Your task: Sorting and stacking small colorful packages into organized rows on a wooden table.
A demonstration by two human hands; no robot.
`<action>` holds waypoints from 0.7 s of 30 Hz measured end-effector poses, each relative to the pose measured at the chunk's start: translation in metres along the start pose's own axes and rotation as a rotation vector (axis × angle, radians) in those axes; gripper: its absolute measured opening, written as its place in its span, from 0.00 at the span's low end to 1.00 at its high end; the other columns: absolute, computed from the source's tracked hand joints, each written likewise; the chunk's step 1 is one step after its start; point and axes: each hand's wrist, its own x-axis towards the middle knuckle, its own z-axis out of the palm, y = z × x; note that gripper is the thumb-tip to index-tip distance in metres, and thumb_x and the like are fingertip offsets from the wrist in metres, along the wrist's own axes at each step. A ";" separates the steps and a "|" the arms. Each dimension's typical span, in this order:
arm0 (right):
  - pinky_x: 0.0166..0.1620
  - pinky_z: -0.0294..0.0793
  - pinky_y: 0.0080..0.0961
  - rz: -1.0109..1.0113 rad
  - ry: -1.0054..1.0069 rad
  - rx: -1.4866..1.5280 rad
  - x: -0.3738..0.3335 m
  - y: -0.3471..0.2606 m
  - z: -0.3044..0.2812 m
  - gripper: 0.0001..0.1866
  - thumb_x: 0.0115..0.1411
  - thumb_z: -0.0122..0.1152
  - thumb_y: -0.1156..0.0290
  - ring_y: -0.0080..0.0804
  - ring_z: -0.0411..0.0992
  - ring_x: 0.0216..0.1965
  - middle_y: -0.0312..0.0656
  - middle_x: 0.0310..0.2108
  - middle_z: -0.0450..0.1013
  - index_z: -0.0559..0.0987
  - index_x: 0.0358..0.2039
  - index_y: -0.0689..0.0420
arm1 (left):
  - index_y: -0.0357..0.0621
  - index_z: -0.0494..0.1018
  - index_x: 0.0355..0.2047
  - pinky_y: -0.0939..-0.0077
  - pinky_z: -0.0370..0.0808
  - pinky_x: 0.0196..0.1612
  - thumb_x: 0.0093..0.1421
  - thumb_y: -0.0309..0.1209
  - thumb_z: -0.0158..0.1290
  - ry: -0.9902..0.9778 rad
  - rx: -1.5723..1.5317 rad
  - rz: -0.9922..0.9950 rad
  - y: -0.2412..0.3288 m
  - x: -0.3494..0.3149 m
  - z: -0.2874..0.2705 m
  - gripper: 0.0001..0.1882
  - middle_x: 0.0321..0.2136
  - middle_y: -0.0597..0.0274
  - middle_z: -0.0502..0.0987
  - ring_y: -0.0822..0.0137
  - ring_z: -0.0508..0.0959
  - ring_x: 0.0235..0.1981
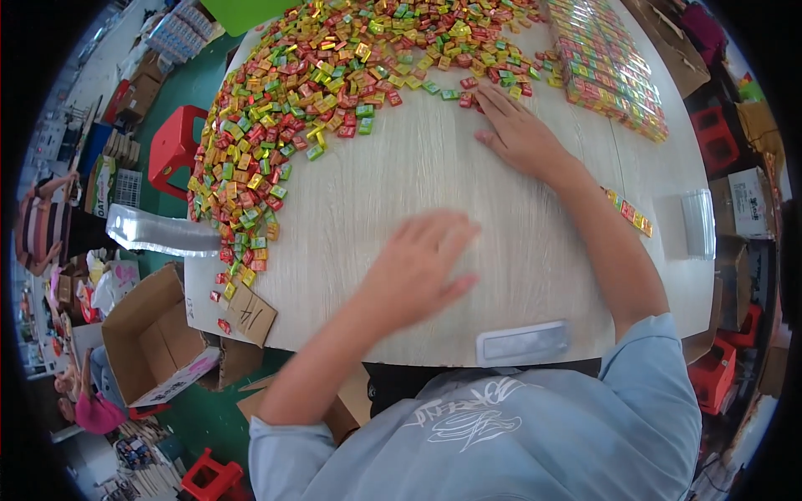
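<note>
My right hand [522, 134] lies flat on the pale wooden table [359, 217], fingers stretched out. Its fingertips reach the near edge of a wide heap of small wrapped blocks [326, 75] in red, yellow, green and orange, probably sweets. Over the middle of the table is my left hand [418, 263], slightly blurred, fingers and thumb apart and nothing in it. A short row of the same small blocks [631, 213] lies beside my right forearm. Close to my body, a clear plastic tray [522, 342] rests at the table's front edge.
Clear-wrapped rows of blocks [606, 67] sit at the far right. Stacks of clear trays stand left [163, 234] and right [697, 224]. A cardboard piece [251, 316] lies at the left edge, near an open carton [154, 342]. Red stools [177, 150] and other people are around.
</note>
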 end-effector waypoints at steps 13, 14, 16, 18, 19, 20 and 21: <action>0.74 0.59 0.44 -0.015 0.027 0.119 -0.040 -0.011 -0.006 0.39 0.71 0.56 0.51 0.51 0.56 0.76 0.54 0.74 0.58 0.62 0.72 0.66 | 0.38 0.58 0.73 0.49 0.52 0.77 0.71 0.54 0.50 0.147 0.609 0.035 -0.145 0.167 0.018 0.41 0.73 0.43 0.59 0.45 0.55 0.76; 0.74 0.59 0.45 -0.017 0.046 0.121 -0.040 -0.010 -0.006 0.40 0.70 0.56 0.51 0.51 0.55 0.76 0.53 0.75 0.58 0.62 0.72 0.66 | 0.38 0.57 0.74 0.50 0.50 0.78 0.71 0.55 0.49 0.091 0.512 0.002 -0.149 0.166 0.019 0.42 0.75 0.44 0.56 0.46 0.52 0.78; 0.74 0.59 0.45 -0.008 0.067 0.138 -0.042 -0.010 -0.008 0.40 0.70 0.56 0.50 0.51 0.55 0.76 0.53 0.75 0.58 0.62 0.72 0.65 | 0.39 0.55 0.75 0.50 0.48 0.78 0.71 0.56 0.49 0.015 0.420 -0.031 -0.143 0.160 0.017 0.43 0.76 0.45 0.54 0.47 0.50 0.79; 0.74 0.58 0.46 -0.019 0.084 0.113 -0.040 -0.011 -0.011 0.41 0.69 0.57 0.48 0.50 0.55 0.76 0.53 0.74 0.58 0.62 0.72 0.65 | 0.37 0.54 0.76 0.53 0.45 0.79 0.72 0.56 0.47 -0.063 0.448 -0.073 -0.132 0.152 0.012 0.43 0.77 0.46 0.53 0.49 0.48 0.79; 0.74 0.58 0.46 -0.016 0.091 0.127 -0.040 -0.011 -0.011 0.41 0.69 0.57 0.48 0.50 0.55 0.76 0.53 0.74 0.58 0.62 0.72 0.65 | 0.37 0.54 0.76 0.53 0.45 0.79 0.72 0.56 0.47 -0.075 0.458 -0.075 -0.130 0.151 0.012 0.43 0.77 0.46 0.53 0.49 0.48 0.79; 0.74 0.58 0.46 -0.016 0.089 0.119 -0.039 -0.010 -0.010 0.41 0.69 0.57 0.49 0.50 0.55 0.76 0.53 0.74 0.59 0.63 0.71 0.65 | 0.37 0.53 0.76 0.54 0.45 0.79 0.72 0.55 0.47 -0.065 0.455 -0.036 -0.127 0.151 0.013 0.43 0.77 0.46 0.52 0.48 0.47 0.79; 0.74 0.58 0.45 -0.018 0.088 0.110 -0.038 -0.011 -0.010 0.41 0.69 0.58 0.49 0.50 0.54 0.76 0.53 0.74 0.59 0.64 0.71 0.65 | 0.37 0.53 0.76 0.54 0.45 0.79 0.71 0.55 0.48 -0.054 0.452 0.002 -0.126 0.150 0.012 0.43 0.77 0.46 0.52 0.48 0.47 0.79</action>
